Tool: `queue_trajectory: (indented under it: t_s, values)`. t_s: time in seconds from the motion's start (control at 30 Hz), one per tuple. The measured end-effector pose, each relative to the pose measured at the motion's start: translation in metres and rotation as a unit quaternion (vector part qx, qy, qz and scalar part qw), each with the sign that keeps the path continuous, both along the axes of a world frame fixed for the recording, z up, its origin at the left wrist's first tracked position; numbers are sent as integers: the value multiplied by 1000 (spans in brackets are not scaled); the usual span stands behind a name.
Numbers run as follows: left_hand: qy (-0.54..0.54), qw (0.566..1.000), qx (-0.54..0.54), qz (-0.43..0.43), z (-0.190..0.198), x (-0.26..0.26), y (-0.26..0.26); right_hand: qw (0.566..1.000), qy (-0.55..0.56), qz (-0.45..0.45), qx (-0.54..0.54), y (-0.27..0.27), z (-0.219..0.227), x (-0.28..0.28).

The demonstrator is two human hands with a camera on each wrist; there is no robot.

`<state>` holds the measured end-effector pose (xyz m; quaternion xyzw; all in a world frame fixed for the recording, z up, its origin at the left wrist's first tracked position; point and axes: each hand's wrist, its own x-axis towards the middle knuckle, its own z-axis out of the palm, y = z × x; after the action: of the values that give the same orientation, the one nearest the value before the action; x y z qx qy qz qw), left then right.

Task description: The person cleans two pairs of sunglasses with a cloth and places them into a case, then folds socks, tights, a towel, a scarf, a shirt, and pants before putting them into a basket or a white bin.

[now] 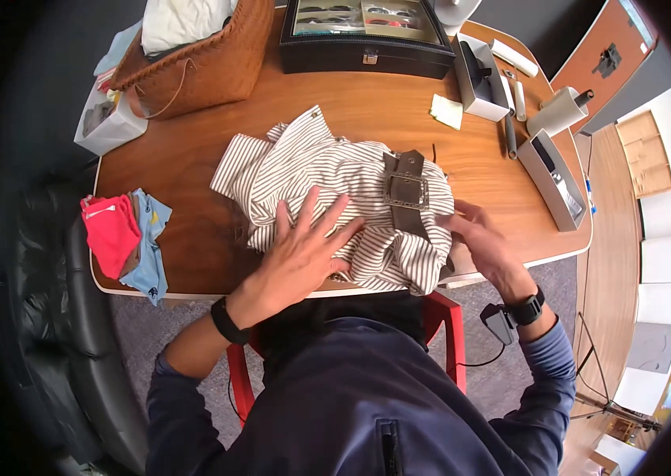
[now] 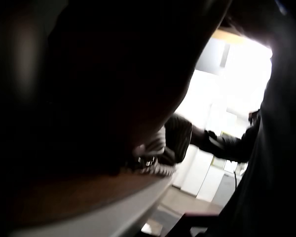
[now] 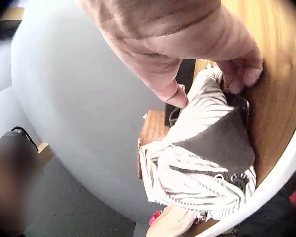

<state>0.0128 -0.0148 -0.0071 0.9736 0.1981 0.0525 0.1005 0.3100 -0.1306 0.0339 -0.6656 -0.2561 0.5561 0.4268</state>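
A rumpled white garment with dark stripes lies bunched near the table's front edge. Across its right part runs a dark brown belt with a large square buckle. My left hand rests on the cloth, palm down with fingers spread. At the garment's right end is my right hand, fingers loosely bent and fingertips right at the cloth. In the right wrist view, that hand has its thumb and fingers apart, on either side of the striped end. The left wrist view is mostly dark.
Small folded red cloth and blue cloth lie at the left. A woven basket and a black display case stand at the back. Grey trays, a yellowish paper and a white mug are at the right.
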Motion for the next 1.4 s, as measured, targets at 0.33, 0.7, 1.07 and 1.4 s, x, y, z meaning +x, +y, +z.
queue_trajectory:
  t_s: [0.33,0.7,1.07,1.4]
  values:
    - [-86,992,-68,62,4,18,-21,996,18,27,85,14,-36,36]
    - [-71,996,8,60,-8,57,-40,619,-755,163,138,72,84,-33]
    - [-195,939,-284,-17,-75,36,-75,440,-827,316,152,75,-5,-165]
    - [158,980,-93,-75,127,-29,-1,545,-732,372,171,30,-12,-158]
